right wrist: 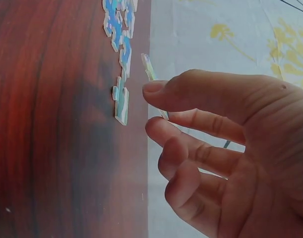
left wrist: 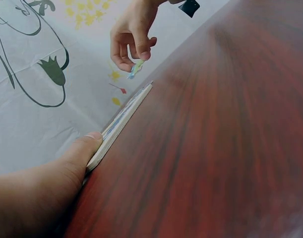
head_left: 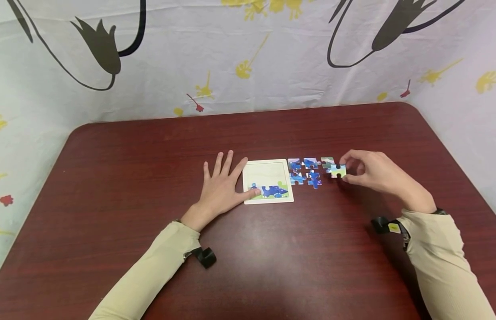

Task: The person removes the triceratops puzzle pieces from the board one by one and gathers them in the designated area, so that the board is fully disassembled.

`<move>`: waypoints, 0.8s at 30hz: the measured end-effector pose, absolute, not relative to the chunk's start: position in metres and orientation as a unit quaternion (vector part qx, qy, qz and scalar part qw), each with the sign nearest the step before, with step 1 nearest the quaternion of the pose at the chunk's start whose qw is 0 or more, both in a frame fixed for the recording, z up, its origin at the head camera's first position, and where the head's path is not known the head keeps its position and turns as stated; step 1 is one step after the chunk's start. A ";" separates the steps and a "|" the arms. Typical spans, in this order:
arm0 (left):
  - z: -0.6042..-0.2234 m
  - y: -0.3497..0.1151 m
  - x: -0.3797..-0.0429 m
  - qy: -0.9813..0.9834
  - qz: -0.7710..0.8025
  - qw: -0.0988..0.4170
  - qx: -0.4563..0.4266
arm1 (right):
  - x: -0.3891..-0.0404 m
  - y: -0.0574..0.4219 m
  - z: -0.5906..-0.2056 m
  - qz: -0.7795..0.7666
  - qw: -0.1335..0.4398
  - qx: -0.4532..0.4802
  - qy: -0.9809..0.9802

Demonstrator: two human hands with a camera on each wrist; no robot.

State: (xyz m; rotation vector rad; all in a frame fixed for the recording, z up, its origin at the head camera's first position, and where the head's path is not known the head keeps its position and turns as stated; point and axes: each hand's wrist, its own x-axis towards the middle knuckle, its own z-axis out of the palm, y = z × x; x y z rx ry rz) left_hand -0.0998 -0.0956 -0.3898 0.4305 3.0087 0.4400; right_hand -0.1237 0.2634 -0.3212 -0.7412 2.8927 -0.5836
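Note:
A square puzzle tray (head_left: 272, 201) with a pale rim lies on the table, a blue picture strip fitted along its near side. My left hand (head_left: 218, 189) lies flat at its left, fingers spread, thumb resting on the near left corner. To the right of the tray, my right hand (head_left: 378, 173) pinches a jigsaw piece (head_left: 337, 170) between thumb and fingers. That piece, light green and blue, is lifted off the table in the right wrist view, held on edge to the camera. Several blue loose jigsaw pieces (head_left: 310, 163) lie between tray and right hand.
The dark red wooden table (head_left: 248, 266) has rounded far corners. Behind it hangs a white cloth (head_left: 160, 58) printed with flowers. Each forearm wears a strap with a small black camera, the left camera (head_left: 206, 258) close over the tabletop.

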 end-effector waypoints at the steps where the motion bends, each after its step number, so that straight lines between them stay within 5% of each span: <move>1: -0.390 -0.096 -0.100 0.979 0.143 0.036 0.140 | -0.124 0.263 -0.321 -0.191 0.052 -0.244 0.949; 24: -0.390 -0.096 -0.100 0.980 0.137 0.037 0.139 | -0.124 0.257 -0.328 -0.183 0.096 -0.239 0.949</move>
